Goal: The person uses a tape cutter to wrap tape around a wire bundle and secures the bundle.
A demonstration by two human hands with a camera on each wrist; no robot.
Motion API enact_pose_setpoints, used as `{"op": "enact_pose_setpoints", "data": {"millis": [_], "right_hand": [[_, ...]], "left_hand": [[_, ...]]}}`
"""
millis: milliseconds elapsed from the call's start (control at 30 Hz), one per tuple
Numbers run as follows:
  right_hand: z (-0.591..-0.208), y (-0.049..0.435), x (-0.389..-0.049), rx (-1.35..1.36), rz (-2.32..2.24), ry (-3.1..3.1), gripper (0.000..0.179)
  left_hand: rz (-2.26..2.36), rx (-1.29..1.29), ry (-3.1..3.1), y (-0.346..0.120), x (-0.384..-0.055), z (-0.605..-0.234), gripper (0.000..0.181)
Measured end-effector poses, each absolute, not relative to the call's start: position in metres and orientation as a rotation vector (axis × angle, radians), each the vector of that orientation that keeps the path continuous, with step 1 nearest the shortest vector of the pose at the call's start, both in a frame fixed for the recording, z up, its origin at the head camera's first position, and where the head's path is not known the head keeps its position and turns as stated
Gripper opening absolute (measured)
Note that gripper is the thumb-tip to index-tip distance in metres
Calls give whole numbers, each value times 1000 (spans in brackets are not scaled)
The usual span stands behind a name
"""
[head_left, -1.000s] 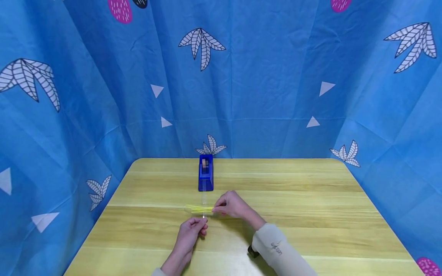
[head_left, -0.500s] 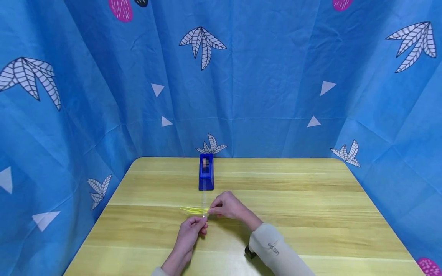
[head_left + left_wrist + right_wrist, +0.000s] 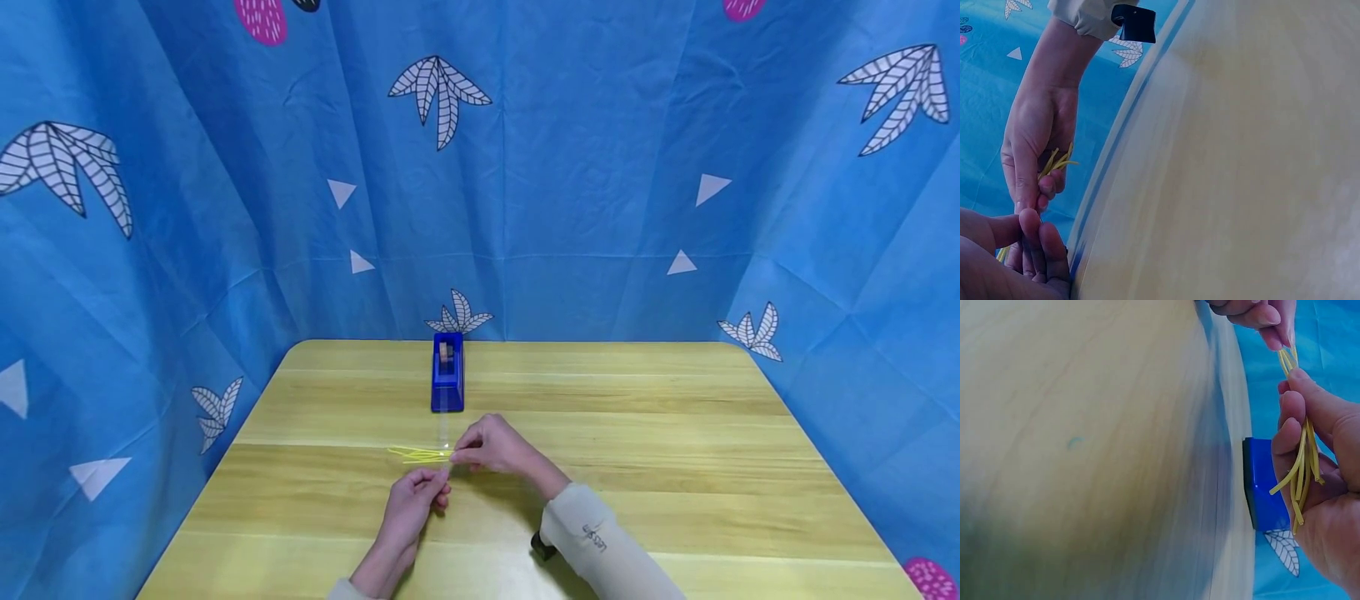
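In the head view my left hand (image 3: pixel 407 506) pinches the free end of a clear strip of tape (image 3: pixel 443 427). That strip runs back to a blue tape dispenser (image 3: pixel 447 398) with a roll in it. A bundle of thin yellow strands (image 3: pixel 417 456) lies across the strip, just beyond my left fingertips. My right hand (image 3: pixel 493 447) pinches this bundle between thumb and fingers. Loose strand ends (image 3: pixel 1302 478) splay over the palm in the right wrist view. The left wrist view has the fingertips of both hands close together, the tape end mostly hidden there.
The wood-grain table (image 3: pixel 675 450) spreads around the hands, the dispenser standing near its back edge. A blue patterned curtain (image 3: pixel 585 167) hangs behind and along both sides. A dark wrist device (image 3: pixel 1136 24) sits at the right cuff.
My right hand has shifted slightly left with the yellow strands, which now reach farther left past the tape. The left hand has stayed almost in place, still gripping the tape end.
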State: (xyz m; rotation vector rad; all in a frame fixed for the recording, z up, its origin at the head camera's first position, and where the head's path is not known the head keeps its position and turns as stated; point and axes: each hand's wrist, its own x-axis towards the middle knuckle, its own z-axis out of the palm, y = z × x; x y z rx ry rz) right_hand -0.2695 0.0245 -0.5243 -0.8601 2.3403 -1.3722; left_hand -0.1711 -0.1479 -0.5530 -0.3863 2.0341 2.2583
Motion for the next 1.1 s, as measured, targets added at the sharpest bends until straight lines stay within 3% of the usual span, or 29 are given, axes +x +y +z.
{"op": "enact_pose_setpoints", "data": {"millis": [1100], "right_hand": [[-522,26,-272,-846,-1360,2316,9]], "left_hand": [[2370,-333,1848,-153,-179,-550,36]]}}
